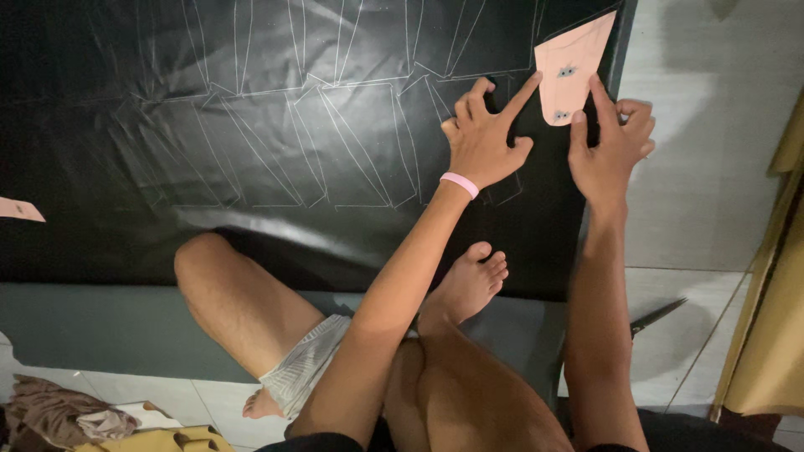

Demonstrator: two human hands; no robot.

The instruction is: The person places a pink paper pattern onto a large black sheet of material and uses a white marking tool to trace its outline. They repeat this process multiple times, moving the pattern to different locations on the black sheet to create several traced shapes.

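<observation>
Pressing down on a pink paper template, both of my hands sit at the upper right corner of a black sheet of material spread over the floor. My left hand is spread, its index finger stretched out so the tip rests on the template's left edge, the other fingers curled loosely on the black sheet. A pink wristband circles that wrist. My right hand has its index fingertip on the template's right edge and its thumb at the lower corner, with the remaining fingers folded in; it pinches nothing, only holds the paper flat. The template lies tilted, close to the sheet's right border, with two small dark marks on its face. White chalk outlines of repeated angular shapes cover the sheet to the left of my hands. My bare foot rests on the sheet's lower edge. A pair of scissors lies on the pale floor tiles behind my right forearm, partly hidden by it. Another pink paper piece shows at the far left edge.
</observation>
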